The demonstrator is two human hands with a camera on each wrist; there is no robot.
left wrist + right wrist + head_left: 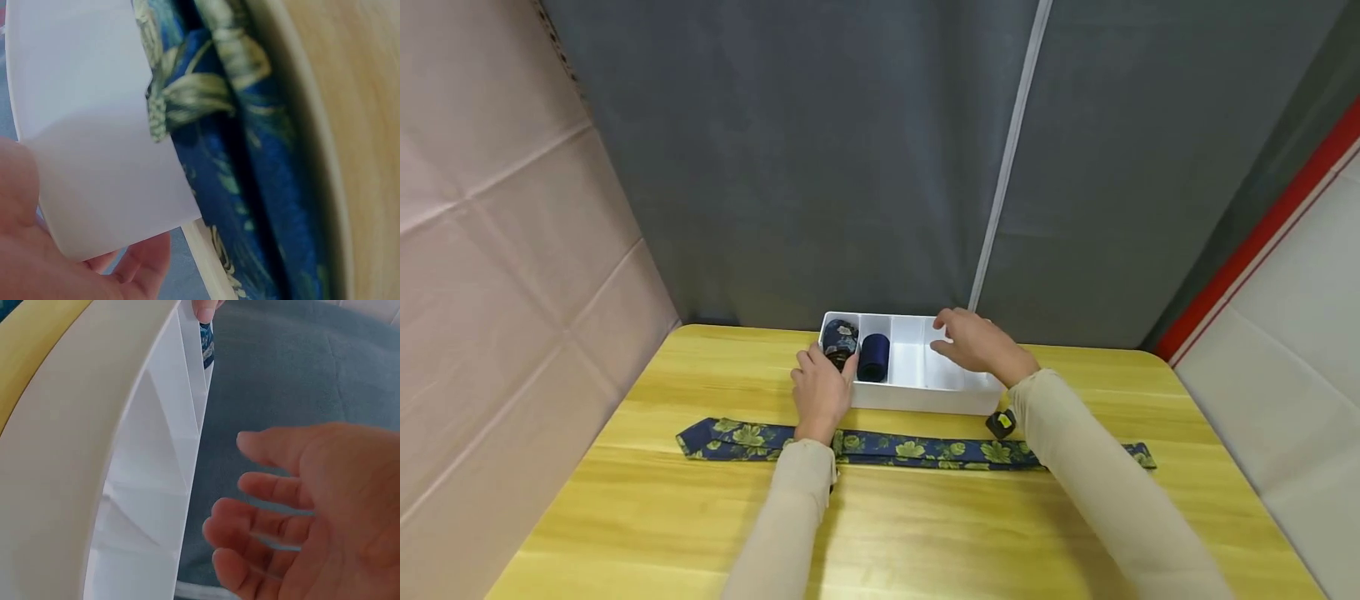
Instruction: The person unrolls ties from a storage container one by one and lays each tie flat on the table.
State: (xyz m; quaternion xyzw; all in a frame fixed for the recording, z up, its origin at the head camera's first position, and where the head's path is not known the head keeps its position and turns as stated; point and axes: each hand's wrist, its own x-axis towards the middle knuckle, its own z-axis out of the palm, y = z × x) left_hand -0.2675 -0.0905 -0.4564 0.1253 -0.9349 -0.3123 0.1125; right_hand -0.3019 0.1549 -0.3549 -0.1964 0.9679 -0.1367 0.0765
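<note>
A white divided box (925, 401) stands toward the table's back edge. In its leftmost compartment sits a rolled dark floral necktie (841, 335), and beside that a rolled navy necktie (874, 357). My left hand (822, 390) grips the box's left end, thumb at the front rim and fingers round the side; the left wrist view shows them round the white wall (106, 162). Over the right-hand compartments hovers my right hand (979, 342), fingers loosely spread and holding nothing. A navy necktie with yellow-green flowers (910, 448) lies stretched out in front of the box, partly hidden beneath both forearms.
The wooden table (940, 533) meets a dark grey curtain (820, 167) right behind the box. Pale sheeting hangs at the left (512, 292) and white sheeting with a red band (1262, 233) at the right. A small black device (1001, 423) shows by my right wrist.
</note>
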